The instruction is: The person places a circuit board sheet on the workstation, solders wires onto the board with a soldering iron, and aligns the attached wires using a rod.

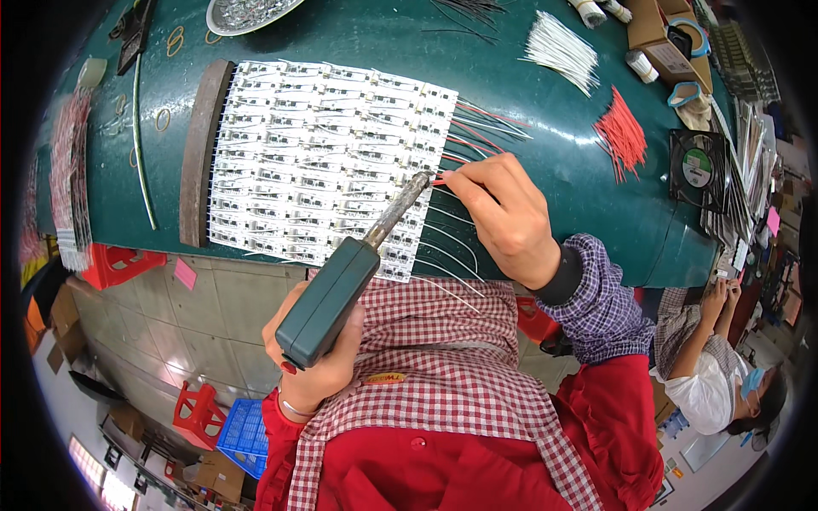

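Observation:
My left hand (331, 362) is closed around the dark green handle of a soldering iron (319, 298). Its metal tip reaches up and right to the right edge of a white panel of small circuit boards (324, 162). Thumb and forefinger of my right hand (511, 217) pinch a red wire (439, 180) at that edge, right beside the iron's tip. Whether tip and wire touch is too small to tell. More red, white and black wires (490, 123) stick out from the panel's right side, above and below my right hand.
A brown bar (203, 157) lies along the panel's left edge. Around it are a bowl of metal scraps (251, 12), white wires (562, 49), red wires (622, 134), a black fan (699, 168), a cardboard box (665, 47) and wired strips (72, 179). A co-worker (707, 383) sits at right.

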Demonstrator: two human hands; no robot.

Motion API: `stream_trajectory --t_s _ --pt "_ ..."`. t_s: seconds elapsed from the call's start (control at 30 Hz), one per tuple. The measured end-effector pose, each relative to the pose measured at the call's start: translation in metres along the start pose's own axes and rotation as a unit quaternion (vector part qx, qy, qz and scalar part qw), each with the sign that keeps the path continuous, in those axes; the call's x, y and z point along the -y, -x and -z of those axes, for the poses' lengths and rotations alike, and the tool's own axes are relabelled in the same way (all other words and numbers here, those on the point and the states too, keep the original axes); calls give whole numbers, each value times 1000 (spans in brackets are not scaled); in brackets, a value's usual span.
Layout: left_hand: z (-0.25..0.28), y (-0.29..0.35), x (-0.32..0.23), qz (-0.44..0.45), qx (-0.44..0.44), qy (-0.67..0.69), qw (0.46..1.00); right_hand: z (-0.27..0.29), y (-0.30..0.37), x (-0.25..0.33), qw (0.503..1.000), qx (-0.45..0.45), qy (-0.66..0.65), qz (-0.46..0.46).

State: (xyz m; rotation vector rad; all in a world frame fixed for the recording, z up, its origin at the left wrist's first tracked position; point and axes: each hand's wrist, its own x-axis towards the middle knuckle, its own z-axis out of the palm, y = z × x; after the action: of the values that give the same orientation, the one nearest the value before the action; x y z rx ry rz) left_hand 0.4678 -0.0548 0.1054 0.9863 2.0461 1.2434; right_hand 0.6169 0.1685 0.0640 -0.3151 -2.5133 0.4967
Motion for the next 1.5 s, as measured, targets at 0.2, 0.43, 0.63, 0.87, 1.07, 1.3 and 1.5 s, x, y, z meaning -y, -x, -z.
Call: stream_trajectory --t_s 0.2,0.43,0.63,0.87,1.07,1.3,1.5 --pt "0 6 6 16 -7 4 1000 -1 0 1 1000 2 6 -1" --pt "1 15 8 43 -61 43 996 -2 1 2 1000 -1 15 -5" --pt "5 16 5 33 -49 22 998 2 3 12 999 -37 -24 3" --pt "7 17 3 -5 -23 -5 1000 1 5 13 999 -3 -42 1" --pt "7 16 2 -27 -5 -21 999 1 5 12 999 6 -39 -1" --pt "6 10 -1 -40 6 -27 999 -4 6 9 1000 -2 -11 23" --pt "7 10 1 -48 10 -42 998 -4 5 11 1000 3 -7 19"
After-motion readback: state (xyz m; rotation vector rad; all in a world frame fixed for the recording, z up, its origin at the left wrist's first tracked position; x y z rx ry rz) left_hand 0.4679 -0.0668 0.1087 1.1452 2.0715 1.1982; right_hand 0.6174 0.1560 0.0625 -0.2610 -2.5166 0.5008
